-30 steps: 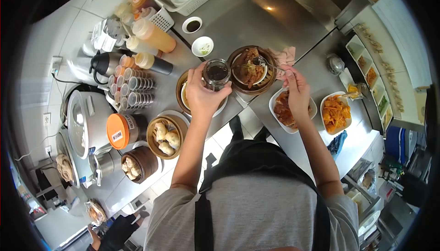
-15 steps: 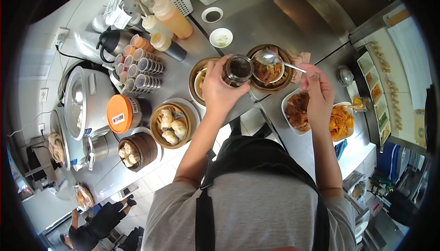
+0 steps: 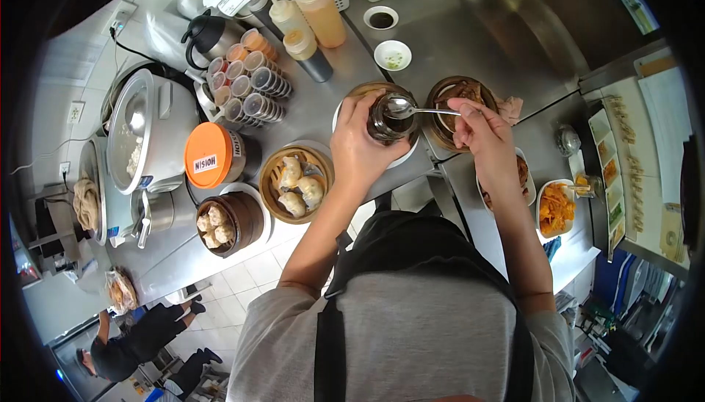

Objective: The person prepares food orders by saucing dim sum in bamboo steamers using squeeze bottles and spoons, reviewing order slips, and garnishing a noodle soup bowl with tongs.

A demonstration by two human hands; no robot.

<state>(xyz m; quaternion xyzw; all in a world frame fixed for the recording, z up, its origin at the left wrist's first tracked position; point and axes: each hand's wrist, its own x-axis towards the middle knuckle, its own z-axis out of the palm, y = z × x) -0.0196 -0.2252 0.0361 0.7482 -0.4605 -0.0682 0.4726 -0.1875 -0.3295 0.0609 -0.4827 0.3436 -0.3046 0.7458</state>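
My left hand [image 3: 360, 141] is wrapped round a small glass jar [image 3: 388, 132] with dark contents, held above a bamboo steamer on a white plate [image 3: 340, 117]. My right hand [image 3: 485, 132] pinches the handle of a metal spoon [image 3: 433, 110]. The spoon's bowl is over the jar's mouth; whether it dips into the contents I cannot tell. Partly behind the right hand stands another bamboo steamer [image 3: 435, 124] with brown food in it. Below that hand, a white dish of brown meat [image 3: 523, 176] is half hidden by my forearm.
Left are steamers of dumplings [image 3: 294, 182] and of shumai [image 3: 215, 227], an orange-lidded hoisin tub [image 3: 208, 154], stacked sauce cups [image 3: 253, 90] and squeeze bottles [image 3: 319, 13]. Small bowls [image 3: 393, 55] sit at the back. Orange shredded food [image 3: 556, 209] is at right. Another person [image 3: 143, 347] stands lower left.
The spoon has moved left from over the right steamer to the jar's mouth, with my right hand following. The whole view has shifted slightly; the jar stays in my left hand.
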